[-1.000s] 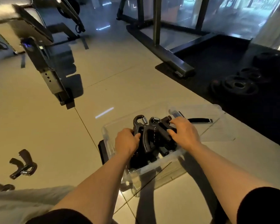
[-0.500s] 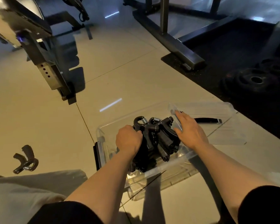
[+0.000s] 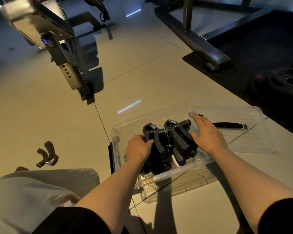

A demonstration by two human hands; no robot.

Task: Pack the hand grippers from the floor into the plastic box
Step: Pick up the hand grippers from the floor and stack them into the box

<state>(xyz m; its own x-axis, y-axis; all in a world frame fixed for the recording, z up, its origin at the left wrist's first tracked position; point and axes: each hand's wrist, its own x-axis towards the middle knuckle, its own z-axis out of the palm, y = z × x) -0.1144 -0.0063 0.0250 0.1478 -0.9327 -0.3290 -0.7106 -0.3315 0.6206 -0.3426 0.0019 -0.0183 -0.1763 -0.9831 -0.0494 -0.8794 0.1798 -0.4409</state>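
A clear plastic box (image 3: 134,121) stands on the tiled floor in front of me. Several black hand grippers (image 3: 176,141) with metal springs are bunched upright inside it. My left hand (image 3: 139,147) grips the leftmost gripper in the box, thumb curled round its handle. My right hand (image 3: 208,134) lies with straight fingers against the right side of the bunch, fingertips near the box's right wall. One more black hand gripper (image 3: 46,155) lies on the floor far to the left of the box.
The clear lid (image 3: 243,137) lies right of the box with a black latch strip (image 3: 228,125) on it. A bench frame (image 3: 69,68) stands at the upper left. A steel rack base (image 3: 203,46), black mat and weight plates (image 3: 287,81) fill the right. My knee (image 3: 41,186) is lower left.
My right hand has straightened and slid to the right side of the bunch, toward the box wall. My left hand has stayed on the left gripper. The camera has tipped down slightly.
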